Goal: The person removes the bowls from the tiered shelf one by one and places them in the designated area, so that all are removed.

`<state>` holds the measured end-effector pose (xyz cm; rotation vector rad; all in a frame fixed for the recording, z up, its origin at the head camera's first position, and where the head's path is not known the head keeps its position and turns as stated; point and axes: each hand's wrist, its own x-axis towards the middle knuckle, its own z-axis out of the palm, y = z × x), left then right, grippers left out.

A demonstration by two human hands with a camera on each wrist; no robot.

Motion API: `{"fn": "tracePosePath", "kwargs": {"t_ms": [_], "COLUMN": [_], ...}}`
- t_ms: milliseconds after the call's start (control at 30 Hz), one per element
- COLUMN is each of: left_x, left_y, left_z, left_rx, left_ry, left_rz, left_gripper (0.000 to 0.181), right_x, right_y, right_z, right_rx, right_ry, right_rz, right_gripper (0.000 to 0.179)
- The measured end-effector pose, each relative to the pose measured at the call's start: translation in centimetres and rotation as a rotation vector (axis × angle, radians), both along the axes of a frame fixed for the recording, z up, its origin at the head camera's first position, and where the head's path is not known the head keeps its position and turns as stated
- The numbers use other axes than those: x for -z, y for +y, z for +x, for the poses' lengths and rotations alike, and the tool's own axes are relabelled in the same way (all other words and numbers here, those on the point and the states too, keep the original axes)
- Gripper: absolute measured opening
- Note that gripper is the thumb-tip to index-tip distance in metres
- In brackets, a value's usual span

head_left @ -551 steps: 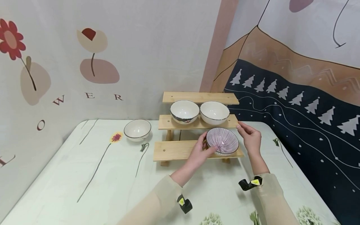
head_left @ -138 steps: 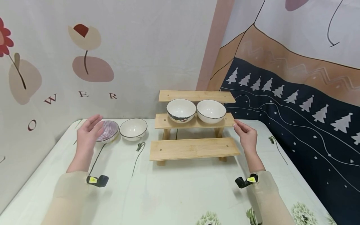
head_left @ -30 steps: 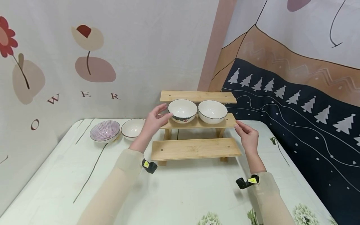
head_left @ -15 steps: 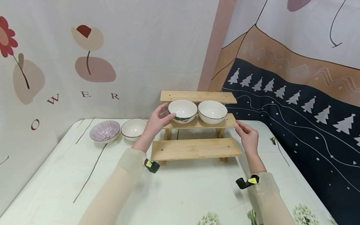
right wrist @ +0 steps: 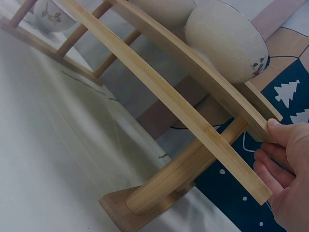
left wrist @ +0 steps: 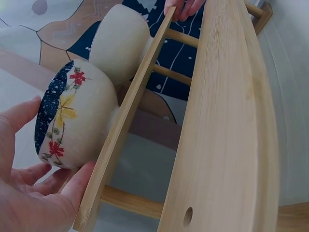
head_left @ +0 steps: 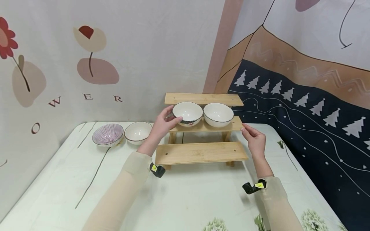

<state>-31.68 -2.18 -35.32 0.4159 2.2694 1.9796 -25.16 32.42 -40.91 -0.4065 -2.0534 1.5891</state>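
My left hand (head_left: pixel 162 125) holds the side of a white bowl (head_left: pixel 188 113), thumb at its front rim. This bowl stands on the middle board of a three-step wooden shelf (head_left: pixel 201 152); the left wrist view shows its dark blue band and painted flowers (left wrist: pixel 65 108), with fingers against both its rim and its underside. Beside it on the same board sits a second white bowl (head_left: pixel 218 114). The right hand (head_left: pixel 255 141) pinches the right end of the middle board, with the thumb on top in the right wrist view.
Left of the shelf on the table (head_left: pixel 185 195) stand a purple-striped bowl (head_left: pixel 108 134) and a white bowl with a dark rim (head_left: pixel 137 132), side by side. The left forearm passes just in front of the latter. A printed cloth (head_left: pixel 138 64) hangs behind.
The purple-striped bowl went from the lower board to the table at far left. The left hand then came back to the left bowl on the middle board. The right hand stays at the shelf.
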Motion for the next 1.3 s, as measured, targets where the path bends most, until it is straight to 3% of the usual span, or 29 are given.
{"fn": "tracePosePath", "kwargs": {"t_ms": [233,533,1033,1300], "left_x": [0.3,0.2,0.2,0.1], "left_y": [0.4,1.1,1.4,1.7], "left_z": [-0.4,-0.4,-0.3,-0.3], "left_rx": [0.014,0.035,0.028,0.039], "left_ry": [0.024,0.026,0.011,-0.053], "left_rz": [-0.041,-0.021,0.001,0.075], "left_gripper": [0.089,0.100,0.099,0.094], "right_x": [0.0,0.1,0.1,0.1], "right_y": [0.0,0.1,0.1,0.0], "right_z": [0.0,0.0,0.0,0.0], "right_rx": [-0.003,0.002,0.001,-0.003], "right_ry": [-0.001,-0.002,-0.003,-0.006], "right_rz": [-0.007,-0.001,0.000,-0.002], "right_gripper": [0.040,0.039,0.040,0.040]}}
